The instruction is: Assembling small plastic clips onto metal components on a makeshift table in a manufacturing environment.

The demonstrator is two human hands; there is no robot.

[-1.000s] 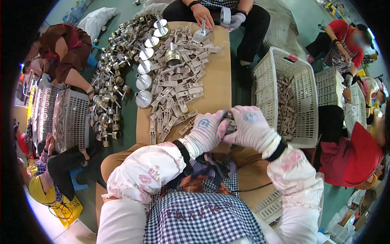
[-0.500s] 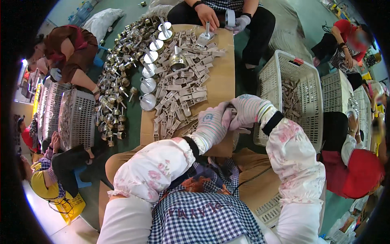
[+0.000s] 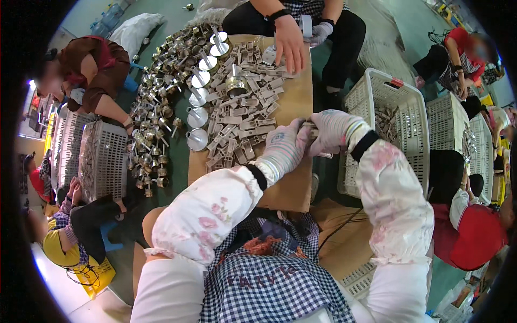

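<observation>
My left hand [image 3: 283, 151] and my right hand [image 3: 329, 132], both in striped knit gloves, meet over the right edge of a cardboard sheet [image 3: 291, 196]. Both are closed around a small grey plastic piece, mostly hidden by the fingers; a pale end [image 3: 325, 155] shows below the right glove. Left of my hands lies a heap of grey plastic clip-like pieces [image 3: 258, 126]. A round metal cup with a stem [image 3: 236, 86] stands on the heap. Along its left side runs a row of shiny discs with stems [image 3: 197, 139].
Many metal cups with stems [image 3: 153, 124] cover the floor at left. A white basket [image 3: 412, 148] with grey pieces stands at right. Across the cardboard, a co-worker's bare hand [image 3: 291, 48] reaches over the heap; their gloved hand is by a tape roll [image 3: 306, 26]. Others sit on both sides.
My joined hands have risen slightly away from me, still around the piece. The co-worker's bare hand has come forward over the heap's far end. Grey pieces near my left hand have shifted.
</observation>
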